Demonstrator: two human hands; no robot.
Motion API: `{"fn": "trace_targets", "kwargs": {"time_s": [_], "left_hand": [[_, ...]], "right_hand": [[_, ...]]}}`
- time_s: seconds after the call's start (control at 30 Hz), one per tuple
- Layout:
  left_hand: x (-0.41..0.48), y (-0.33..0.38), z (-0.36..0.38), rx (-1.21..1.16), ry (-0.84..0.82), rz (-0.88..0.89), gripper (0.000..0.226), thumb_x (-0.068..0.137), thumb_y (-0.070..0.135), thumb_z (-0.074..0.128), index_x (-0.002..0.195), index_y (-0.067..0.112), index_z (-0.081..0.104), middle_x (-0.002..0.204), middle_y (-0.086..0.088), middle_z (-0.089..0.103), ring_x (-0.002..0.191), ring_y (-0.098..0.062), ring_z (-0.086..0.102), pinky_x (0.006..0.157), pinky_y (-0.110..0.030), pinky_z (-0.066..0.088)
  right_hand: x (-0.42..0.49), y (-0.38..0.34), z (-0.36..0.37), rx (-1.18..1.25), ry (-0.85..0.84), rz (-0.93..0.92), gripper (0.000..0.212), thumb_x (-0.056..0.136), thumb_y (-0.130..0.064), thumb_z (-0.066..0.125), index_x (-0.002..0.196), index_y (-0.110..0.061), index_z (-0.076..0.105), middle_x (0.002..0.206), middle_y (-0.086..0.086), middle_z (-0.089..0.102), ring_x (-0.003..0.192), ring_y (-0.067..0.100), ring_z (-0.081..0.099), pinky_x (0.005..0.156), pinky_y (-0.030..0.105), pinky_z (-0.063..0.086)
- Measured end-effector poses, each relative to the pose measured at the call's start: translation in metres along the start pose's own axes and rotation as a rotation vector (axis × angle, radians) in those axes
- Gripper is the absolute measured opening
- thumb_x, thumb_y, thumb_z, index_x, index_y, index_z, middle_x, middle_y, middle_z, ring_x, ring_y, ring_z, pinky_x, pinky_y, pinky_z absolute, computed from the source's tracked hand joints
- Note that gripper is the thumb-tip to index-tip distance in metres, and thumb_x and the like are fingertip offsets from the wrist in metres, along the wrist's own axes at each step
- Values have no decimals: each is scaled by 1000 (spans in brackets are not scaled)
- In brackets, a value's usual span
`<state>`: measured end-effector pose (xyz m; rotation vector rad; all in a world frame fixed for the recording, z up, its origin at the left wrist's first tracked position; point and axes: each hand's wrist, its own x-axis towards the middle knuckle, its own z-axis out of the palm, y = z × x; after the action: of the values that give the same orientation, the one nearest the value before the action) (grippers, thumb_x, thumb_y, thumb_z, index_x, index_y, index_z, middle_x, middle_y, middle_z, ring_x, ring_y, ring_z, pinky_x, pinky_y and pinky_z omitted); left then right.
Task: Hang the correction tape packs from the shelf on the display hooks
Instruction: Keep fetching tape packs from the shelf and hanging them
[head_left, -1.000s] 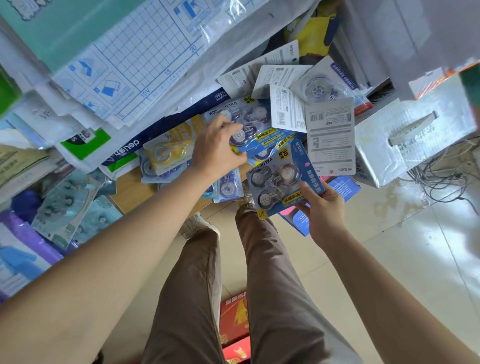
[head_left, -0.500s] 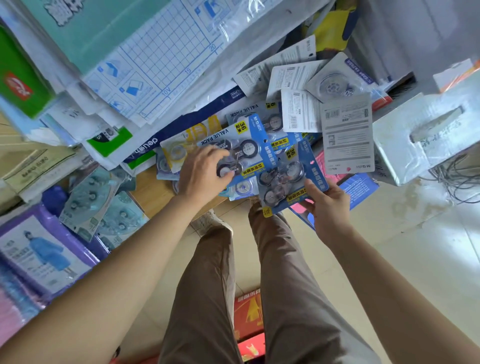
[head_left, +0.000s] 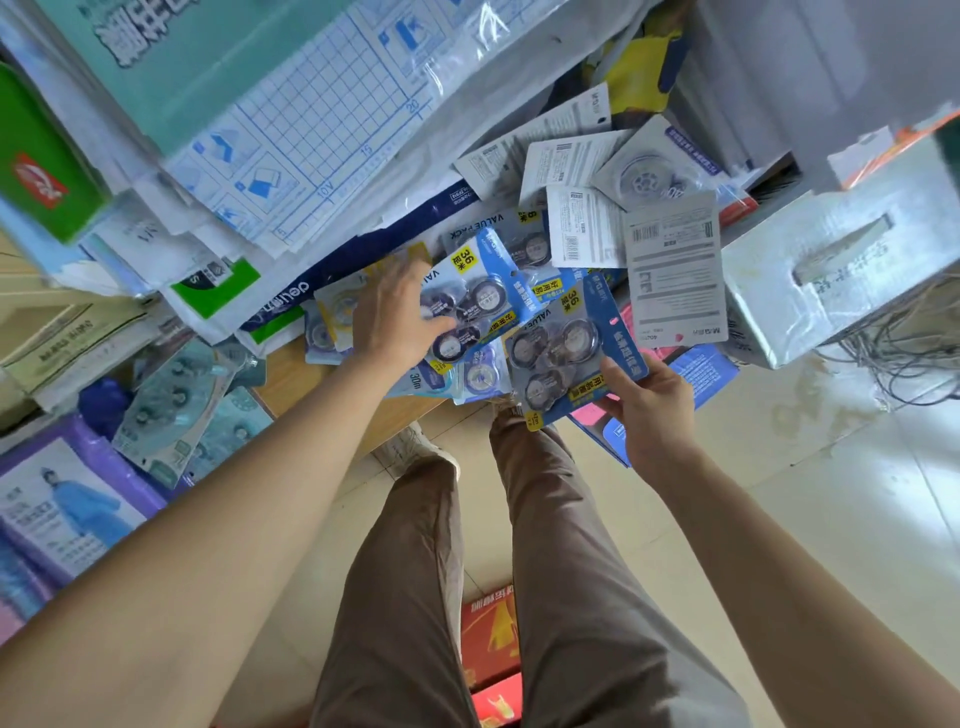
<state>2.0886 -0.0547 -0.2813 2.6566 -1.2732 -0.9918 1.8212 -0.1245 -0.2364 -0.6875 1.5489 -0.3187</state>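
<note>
Left hand (head_left: 395, 317) grips a pack (head_left: 485, 299) — fingertips hidden.

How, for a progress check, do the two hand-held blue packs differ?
The left pack is over the shelf pile; the right pack juts past the shelf edge. The left hand grips the left pack's side; the right hand pinches the right pack's lower corner. Both blue, three tapes.

Pale glossy floor tiles (head_left: 857, 519) catch soft light (stained toward the right). A wooden shelf (head_left: 291, 374) shows at left, tangled cables (head_left: 904, 358) lie at right, and what look like red cartons (head_left: 488, 639) sit below.
</note>
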Motion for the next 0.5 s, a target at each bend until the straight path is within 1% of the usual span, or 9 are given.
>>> {"fn": "trace_targets", "kwargs": {"time_s": [0.07,0.1,0.2,0.27,0.33,0.37,0.43,0.47,0.5], "left_hand": [[-15,4,-7,-23,26,8,45,82,40,80,112,14,58,96,-7,66,92,-34,64,65,-37,39],[-25,6,-12,-34,44,11,41,84,38,79,110,14,58,91,-7,66,89,-34,65,64,-35,36],[-53,11,-33,-94,104,-14,36,88,33,76,114,14,59,101,-11,70,95,-36,65,65,-34,36],[-72,13,-50,-148,145,-42,37,90,32,74,118,14,58,107,-13,71,97,-38,65,66,-34,37],[-93,15,-71,-171,190,-65,37,90,33,73,118,15,58,110,-13,71,98,-39,66,66,-38,42],[-104,16,-83,-184,214,-65,37,91,34,72,120,16,58,112,-12,71,100,-39,66,68,-41,46],[-125,19,-110,-214,259,-62,39,92,34,70,125,17,58,118,-11,71,105,-39,66,75,-43,50],[-136,21,-125,-227,287,-61,40,92,33,70,127,16,58,120,-11,70,106,-38,65,76,-43,49],[-147,23,-140,-237,319,-58,41,92,32,70,127,15,58,122,-11,70,108,-38,65,77,-42,48]], "right_hand": [[-2,-3,-4,-88,-21,-33,11,90,-4,70,90,-14,74,81,9,66,75,24,63,78,42,59],[-4,-7,-6,-134,-38,-49,12,88,-1,70,89,-12,74,80,9,65,76,26,62,82,47,59],[-15,-23,-10,-254,-62,-107,12,82,1,69,86,-9,75,76,10,63,72,24,57,78,52,55],[-27,-39,-10,-333,-27,-157,16,81,0,68,78,-15,73,69,6,58,65,19,50,66,44,50],[-41,-57,-10,-450,5,-239,26,82,1,66,64,-17,60,58,1,44,56,15,36,55,31,35],[-50,-67,-11,-513,5,-290,28,82,0,65,61,-14,53,56,0,37,54,16,30,53,30,27],[-69,-87,-11,-625,2,-383,18,82,-1,64,67,-5,54,55,1,34,54,18,28,53,31,23],[-79,-98,-10,-666,7,-425,11,82,-3,64,73,-3,58,55,1,36,54,18,30,53,32,25],[-91,-108,-8,-691,14,-462,7,83,-4,64,77,-6,61,54,0,39,53,18,33,52,32,27]]}}
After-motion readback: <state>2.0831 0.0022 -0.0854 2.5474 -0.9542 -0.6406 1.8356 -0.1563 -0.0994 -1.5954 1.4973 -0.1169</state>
